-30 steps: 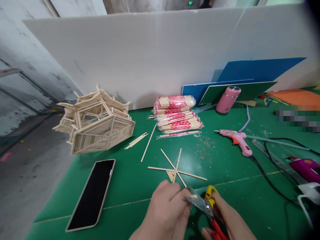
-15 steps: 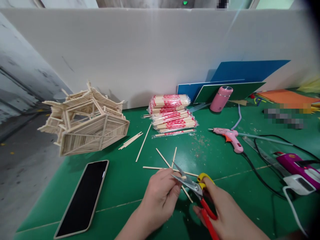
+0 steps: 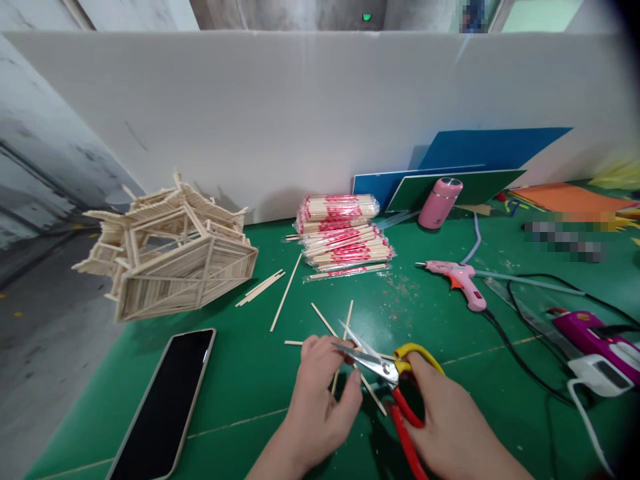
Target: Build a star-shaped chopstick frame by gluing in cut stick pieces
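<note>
My right hand (image 3: 453,433) grips red-and-yellow scissors (image 3: 387,377) by the handles; the steel blades are parted and point left. My left hand (image 3: 320,393) is closed in a pinch on a thin wooden stick (image 3: 336,381), held between the blades. Several loose wooden sticks (image 3: 327,323) lie crossed on the green table (image 3: 250,373) just beyond both hands.
A wooden stick model house (image 3: 170,257) stands at the table's left edge, a dark phone (image 3: 160,407) in front of it. Wrapped chopstick packs (image 3: 345,233), a pink bottle (image 3: 440,202), a pink glue gun (image 3: 457,280), cables and a purple tool (image 3: 597,337) lie right. A white board backs the table.
The scissors' blades have parted wider around the stick. Both hands shifted slightly up and left on the table as the view moved.
</note>
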{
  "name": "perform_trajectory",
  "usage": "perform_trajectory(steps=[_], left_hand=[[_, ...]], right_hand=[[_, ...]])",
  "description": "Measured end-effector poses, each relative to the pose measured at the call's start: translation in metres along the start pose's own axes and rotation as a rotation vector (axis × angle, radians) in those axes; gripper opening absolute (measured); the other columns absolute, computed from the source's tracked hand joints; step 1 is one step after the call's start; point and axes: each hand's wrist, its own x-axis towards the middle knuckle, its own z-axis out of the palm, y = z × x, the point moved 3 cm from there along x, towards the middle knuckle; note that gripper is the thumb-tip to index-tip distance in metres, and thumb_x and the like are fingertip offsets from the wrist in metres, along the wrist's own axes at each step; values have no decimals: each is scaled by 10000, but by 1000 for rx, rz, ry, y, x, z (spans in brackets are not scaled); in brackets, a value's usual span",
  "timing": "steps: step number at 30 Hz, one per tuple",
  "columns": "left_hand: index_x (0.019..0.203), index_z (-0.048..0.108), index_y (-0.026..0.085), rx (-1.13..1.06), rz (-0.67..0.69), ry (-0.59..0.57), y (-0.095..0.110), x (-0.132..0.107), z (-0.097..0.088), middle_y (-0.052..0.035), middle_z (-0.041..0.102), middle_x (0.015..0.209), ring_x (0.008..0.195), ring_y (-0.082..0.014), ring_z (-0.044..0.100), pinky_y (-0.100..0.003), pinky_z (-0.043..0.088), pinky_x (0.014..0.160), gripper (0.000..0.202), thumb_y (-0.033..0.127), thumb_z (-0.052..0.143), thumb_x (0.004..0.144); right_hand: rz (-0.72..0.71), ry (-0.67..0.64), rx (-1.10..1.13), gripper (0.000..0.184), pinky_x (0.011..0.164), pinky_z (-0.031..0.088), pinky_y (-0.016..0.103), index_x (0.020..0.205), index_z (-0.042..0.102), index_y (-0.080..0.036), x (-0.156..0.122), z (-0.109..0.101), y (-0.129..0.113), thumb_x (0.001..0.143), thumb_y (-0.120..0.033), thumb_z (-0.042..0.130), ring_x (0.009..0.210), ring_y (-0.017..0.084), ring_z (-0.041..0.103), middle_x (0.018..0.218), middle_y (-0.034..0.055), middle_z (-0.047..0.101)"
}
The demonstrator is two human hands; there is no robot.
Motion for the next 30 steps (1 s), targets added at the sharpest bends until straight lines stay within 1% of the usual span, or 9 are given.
perform_trajectory(steps=[3,7,13,17,20,22,24,27,30], left_hand=[[836,531,185,-18,-81,118,1,-3,4,-54,554,875,856,-198,503,-387,390,790,104,243,484,763],[792,514,182,-78,-243,257,-1,-4,13,-49,521,859,849,-186,501,-360,416,761,128,308,491,782],[710,507,170,-194,-299,320,4,1,20,-36,526,781,782,-162,516,-312,433,712,175,296,450,816],[702,504,166,-219,-324,308,4,3,22,-36,523,766,760,-157,515,-308,431,706,191,307,448,817],[739,501,168,-156,-285,293,5,1,21,-38,522,780,760,-164,516,-318,432,701,148,302,479,796],[788,508,174,-64,-204,287,7,-2,20,-49,532,824,804,-182,515,-347,424,732,97,267,479,788],[858,504,177,5,-103,275,9,-4,19,-60,536,868,838,-189,510,-359,416,749,100,207,430,799],[903,485,171,67,-24,308,9,-5,18,-55,543,845,795,-167,518,-316,425,702,157,124,373,804],[856,503,172,143,10,349,7,-4,16,-36,554,778,721,-150,521,-276,419,641,139,98,405,791]], right_hand=[[12,35,-51,193,559,388,266,848,422,-221,0,2,-1,692,-303,502,683,201,592,752,27,605],[-2,65,-66,179,560,397,282,840,424,-208,1,3,-6,712,-320,480,680,209,589,763,50,602],[-30,146,-82,229,584,409,302,888,440,-192,2,4,-7,700,-314,488,715,226,591,782,66,604],[-22,151,-76,221,581,407,296,876,451,-195,2,4,-6,698,-318,495,714,226,594,761,59,597],[-25,152,-41,205,563,399,277,862,465,-202,2,3,-7,689,-301,510,683,209,591,751,51,599],[-28,125,14,193,544,392,258,862,478,-212,1,0,-8,685,-278,517,647,191,588,716,30,600],[-27,87,68,190,533,389,244,862,482,-222,-1,-4,-10,680,-261,520,623,177,584,685,10,598],[-24,45,109,205,548,399,243,875,464,-226,-3,-10,-14,683,-274,519,640,175,582,711,4,604],[-23,47,122,244,568,410,245,876,444,-222,-4,-11,-15,663,-293,541,677,182,581,746,10,606]])
